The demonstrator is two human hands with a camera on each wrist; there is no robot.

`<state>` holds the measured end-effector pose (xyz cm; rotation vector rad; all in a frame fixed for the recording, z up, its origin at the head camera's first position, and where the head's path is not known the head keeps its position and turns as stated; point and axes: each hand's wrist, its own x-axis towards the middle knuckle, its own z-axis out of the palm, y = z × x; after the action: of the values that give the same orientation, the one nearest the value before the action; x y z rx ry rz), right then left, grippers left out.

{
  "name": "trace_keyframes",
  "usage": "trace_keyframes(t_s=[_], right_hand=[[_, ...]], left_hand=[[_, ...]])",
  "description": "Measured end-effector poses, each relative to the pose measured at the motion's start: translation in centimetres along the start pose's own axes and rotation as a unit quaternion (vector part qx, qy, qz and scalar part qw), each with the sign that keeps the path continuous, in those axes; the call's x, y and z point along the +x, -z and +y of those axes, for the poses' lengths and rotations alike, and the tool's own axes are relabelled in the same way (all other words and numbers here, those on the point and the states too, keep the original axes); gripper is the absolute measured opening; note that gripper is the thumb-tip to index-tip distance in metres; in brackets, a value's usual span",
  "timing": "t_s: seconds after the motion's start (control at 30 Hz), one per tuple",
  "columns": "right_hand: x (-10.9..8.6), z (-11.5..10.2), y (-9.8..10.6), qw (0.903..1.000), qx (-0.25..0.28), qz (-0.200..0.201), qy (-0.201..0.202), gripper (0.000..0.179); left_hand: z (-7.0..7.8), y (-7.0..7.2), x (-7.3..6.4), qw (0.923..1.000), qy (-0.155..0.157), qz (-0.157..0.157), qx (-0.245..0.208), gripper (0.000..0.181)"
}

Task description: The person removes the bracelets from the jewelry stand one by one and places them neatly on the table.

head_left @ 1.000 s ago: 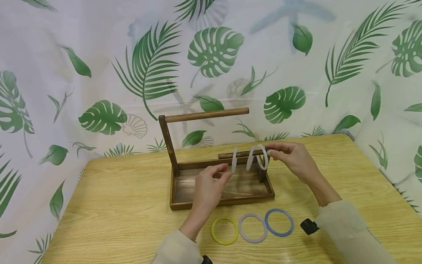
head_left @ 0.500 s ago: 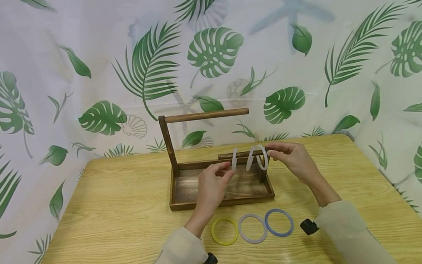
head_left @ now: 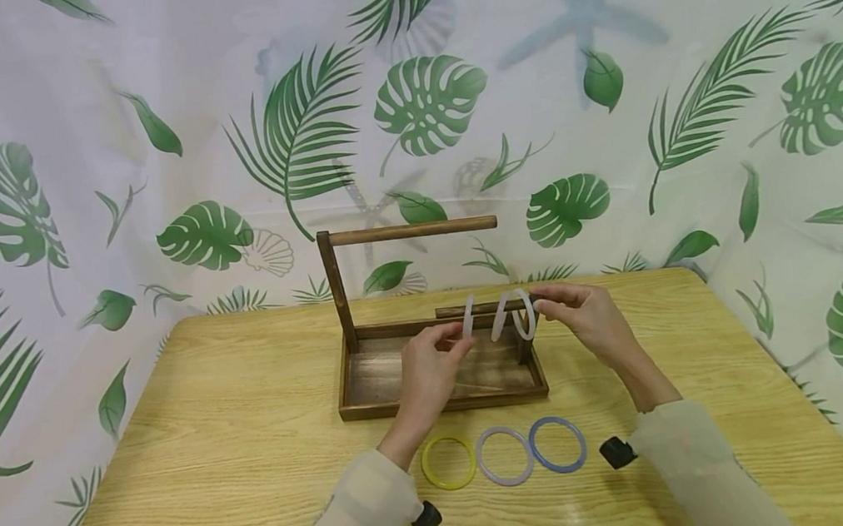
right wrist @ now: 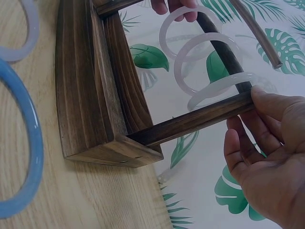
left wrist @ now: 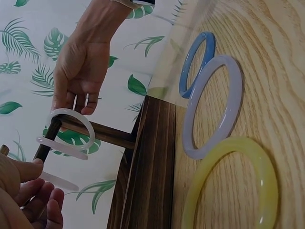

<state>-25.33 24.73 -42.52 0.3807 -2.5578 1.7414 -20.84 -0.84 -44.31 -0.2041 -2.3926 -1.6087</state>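
A dark wooden bangle stand (head_left: 445, 403) has a tray base, a tall left post with a high bar, and a short right post (right wrist: 200, 117) with a lower bar. Three whitish bangles hang round the lower bar. My left hand (head_left: 429, 368) pinches the leftmost bangle (head_left: 468, 319) between thumb and fingers. Beside it hangs the middle bangle (right wrist: 178, 71), tilted, and the third bangle (left wrist: 90, 131) lies right by the short post. My right hand (head_left: 588, 322) grips the top of that post, thumb on its near side; some fingers are hidden behind it.
In front of the tray, a yellow bangle (head_left: 425, 469), a pale lilac bangle (head_left: 482, 464) and a blue bangle (head_left: 583, 448) lie flat in a row on the wooden table (head_left: 219, 448). A leaf-patterned cloth (head_left: 227, 104) hangs behind the table.
My left hand has shifted slightly right, its fingers closing in on the leftmost bangle. The right hand stays on the short post, and the other bangles have not moved.
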Motion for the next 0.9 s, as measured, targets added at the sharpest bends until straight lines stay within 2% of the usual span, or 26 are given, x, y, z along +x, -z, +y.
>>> trace_keyframes(t_s=[0.6, 0.9], right_hand=[[0.08, 0.25, 0.07, 0.9999, -0.009, 0.001, 0.010, 0.040], [0.09, 0.26, 0.07, 0.9999, -0.012, 0.003, -0.001, 0.042]], left_hand=[[0.23, -0.25, 0.41, 0.9997, -0.007, 0.021, 0.008, 0.017], [0.06, -0.34, 0.39, 0.9996, -0.010, 0.025, 0.001, 0.015]])
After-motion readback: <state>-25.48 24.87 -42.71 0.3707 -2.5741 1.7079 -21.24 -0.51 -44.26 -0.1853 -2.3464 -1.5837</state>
